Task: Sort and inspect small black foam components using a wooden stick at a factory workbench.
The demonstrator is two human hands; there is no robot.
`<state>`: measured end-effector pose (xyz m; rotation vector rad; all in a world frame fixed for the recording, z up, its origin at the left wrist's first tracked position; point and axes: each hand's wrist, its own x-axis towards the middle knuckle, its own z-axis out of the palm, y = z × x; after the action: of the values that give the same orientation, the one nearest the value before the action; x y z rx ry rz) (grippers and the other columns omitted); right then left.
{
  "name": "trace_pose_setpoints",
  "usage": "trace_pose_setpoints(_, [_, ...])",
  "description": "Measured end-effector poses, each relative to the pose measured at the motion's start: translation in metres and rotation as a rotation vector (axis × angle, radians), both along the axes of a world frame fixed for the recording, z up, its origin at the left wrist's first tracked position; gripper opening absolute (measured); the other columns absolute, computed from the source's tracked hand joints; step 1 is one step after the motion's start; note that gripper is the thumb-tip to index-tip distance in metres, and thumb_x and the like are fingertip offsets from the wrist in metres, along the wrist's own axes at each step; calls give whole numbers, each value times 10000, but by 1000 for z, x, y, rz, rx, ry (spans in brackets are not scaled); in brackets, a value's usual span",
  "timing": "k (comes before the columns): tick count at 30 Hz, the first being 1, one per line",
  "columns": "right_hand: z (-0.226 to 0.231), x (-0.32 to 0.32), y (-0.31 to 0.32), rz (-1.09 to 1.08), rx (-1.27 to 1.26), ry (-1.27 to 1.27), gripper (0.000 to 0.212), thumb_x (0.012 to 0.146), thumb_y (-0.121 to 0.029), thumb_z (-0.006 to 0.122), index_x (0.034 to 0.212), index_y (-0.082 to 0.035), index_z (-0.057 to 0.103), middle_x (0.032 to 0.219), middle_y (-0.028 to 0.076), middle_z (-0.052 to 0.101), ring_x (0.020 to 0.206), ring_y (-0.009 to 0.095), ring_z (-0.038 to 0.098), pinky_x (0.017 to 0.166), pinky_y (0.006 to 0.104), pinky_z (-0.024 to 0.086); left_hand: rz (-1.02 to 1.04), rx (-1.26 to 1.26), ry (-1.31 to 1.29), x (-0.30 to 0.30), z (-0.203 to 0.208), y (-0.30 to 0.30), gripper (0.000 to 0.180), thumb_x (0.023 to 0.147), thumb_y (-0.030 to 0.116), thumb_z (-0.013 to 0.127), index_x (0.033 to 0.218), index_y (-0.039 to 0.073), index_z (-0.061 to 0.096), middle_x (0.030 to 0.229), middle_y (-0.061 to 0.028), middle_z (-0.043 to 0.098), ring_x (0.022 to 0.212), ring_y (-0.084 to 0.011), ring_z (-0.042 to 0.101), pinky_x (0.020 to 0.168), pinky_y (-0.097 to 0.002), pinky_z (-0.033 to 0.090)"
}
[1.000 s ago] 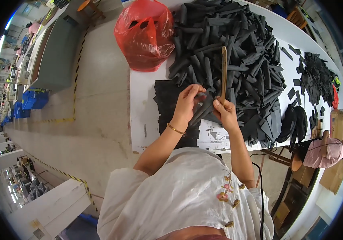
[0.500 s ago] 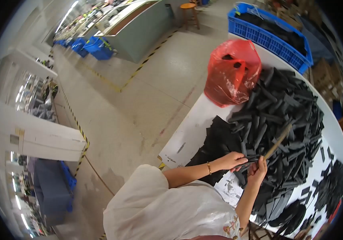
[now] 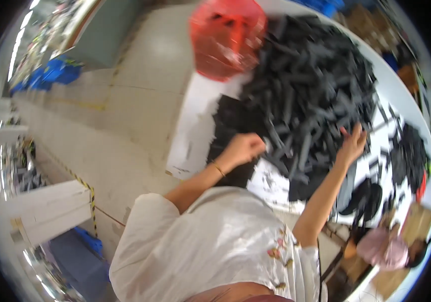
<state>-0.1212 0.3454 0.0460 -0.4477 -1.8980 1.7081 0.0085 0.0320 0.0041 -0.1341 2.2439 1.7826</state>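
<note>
Over the near edge of the dark pile is my left hand (image 3: 248, 147), fingers curled together and blurred; a small pale spot shows at the fingertips, and what they hold, if anything, cannot be made out. My right hand (image 3: 352, 144) reaches to the right side of the heap of dark grey strips (image 3: 296, 90), thumb and fingers apart, with a small red spot near the thumb. No strip shows clearly in it. Flat black pieces (image 3: 228, 118) lie beside my left hand.
A red plastic bag (image 3: 225, 45) stands at the far left of the white table (image 3: 188, 131). Another dark pile (image 3: 409, 153) lies at the right. A person in pink (image 3: 384, 249) sits at the lower right. Behind the heap are a blue crate (image 3: 321, 5) and cardboard boxes (image 3: 369, 25).
My hands have moved apart, the right one outward over the heap. The tan stick-like piece and dark strips between them are no longer visible there. The view has shifted to the right.
</note>
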Motion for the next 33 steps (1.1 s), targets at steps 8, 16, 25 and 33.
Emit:
trace_pose_setpoints(8, [-67,123,-27,318,-5,-448,263,1013,-263,448,1030,-48,599,638,-25,500,536,31,367,485,206,289,-93,-467,540,-87,-62,-25,150,722,141,747,824,81,656,798,-47,585,793,-230,572,752,-318,478])
trace_pose_setpoints(16, [-79,186,-13,502,391,-550,178,933,-144,587,998,16,631,661,92,565,575,122,494,541,272,404,-264,-428,426,-103,-78,-11,379,625,242,819,899,68,623,1050,-47,599,992,-279,540,912,-370,431])
trace_pose_setpoints(25, [-67,192,-29,596,594,-534,173,871,-137,647,986,-8,650,772,171,647,658,322,631,584,366,477,-560,-719,620,-102,-81,-15,114,730,192,737,829,145,706,962,14,601,1020,-216,515,886,-368,411])
trace_pose_setpoints(33, [-43,189,-34,622,761,-395,148,870,-135,633,958,-18,658,822,162,648,727,350,634,623,400,499,-396,-524,718,-96,-56,-35,80,808,202,662,832,136,702,959,12,591,997,-223,511,881,-368,415])
